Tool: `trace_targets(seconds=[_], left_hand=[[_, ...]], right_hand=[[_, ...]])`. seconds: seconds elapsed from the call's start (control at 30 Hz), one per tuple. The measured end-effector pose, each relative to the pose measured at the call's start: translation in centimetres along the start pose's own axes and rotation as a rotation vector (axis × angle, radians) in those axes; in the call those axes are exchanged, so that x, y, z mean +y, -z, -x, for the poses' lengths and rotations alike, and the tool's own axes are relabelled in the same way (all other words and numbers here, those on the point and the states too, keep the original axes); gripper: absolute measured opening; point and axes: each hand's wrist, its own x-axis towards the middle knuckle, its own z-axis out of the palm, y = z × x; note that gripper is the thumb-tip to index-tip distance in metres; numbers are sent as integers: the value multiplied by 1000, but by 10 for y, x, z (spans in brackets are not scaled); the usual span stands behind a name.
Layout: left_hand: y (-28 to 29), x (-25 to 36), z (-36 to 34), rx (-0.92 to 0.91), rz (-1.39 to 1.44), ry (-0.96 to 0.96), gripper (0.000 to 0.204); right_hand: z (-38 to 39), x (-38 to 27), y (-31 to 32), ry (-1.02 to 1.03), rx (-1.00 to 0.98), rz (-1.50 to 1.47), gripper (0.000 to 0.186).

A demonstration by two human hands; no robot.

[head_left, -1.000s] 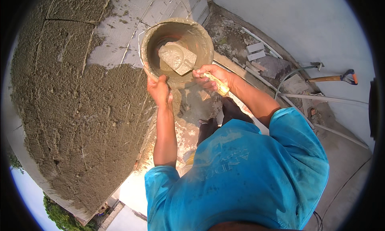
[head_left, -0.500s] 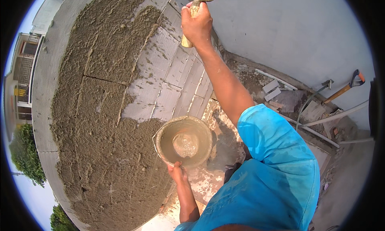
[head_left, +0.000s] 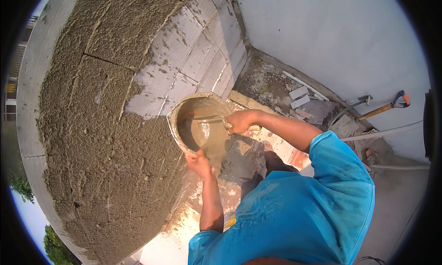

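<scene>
My left hand (head_left: 200, 164) grips the near rim of a mortar-smeared bucket (head_left: 199, 96), which is tilted beside the wall. Wet grey mortar coats its inside, with a bright wet patch at the bottom. In my right hand (head_left: 242, 121) is a trowel (head_left: 205, 118), closed around its handle at the bucket's right side; the blade reaches into the bucket. How much mortar lies on the blade cannot be made out. To the left, rough mortar (head_left: 110, 159) covers much of the block wall, while pale blocks (head_left: 159, 87) show bare above the bucket.
A smooth grey wall (head_left: 331, 44) meets the block wall in a corner. Along its foot lie rubble, broken tile pieces (head_left: 299, 97) and pipes. A tool with an orange-and-black grip (head_left: 401, 99) leans there. Trees and a building stand beyond the block wall's left edge.
My right hand has come down from high by the wall, bringing the trowel into the bucket. The bucket is tilted more, still held by my left hand. The whole view has shifted somewhat.
</scene>
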Motion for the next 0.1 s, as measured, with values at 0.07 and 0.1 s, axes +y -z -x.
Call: trace_targets(seconds=[0.07, 0.1], left_hand=[[-22, -1, 0, -123, -213, -178, 20], [-27, 0, -5, -202, -196, -223, 23]], right_hand=[[-24, 2, -4, -157, 160, 288, 50], [-35, -12, -18, -160, 371, 236, 60]])
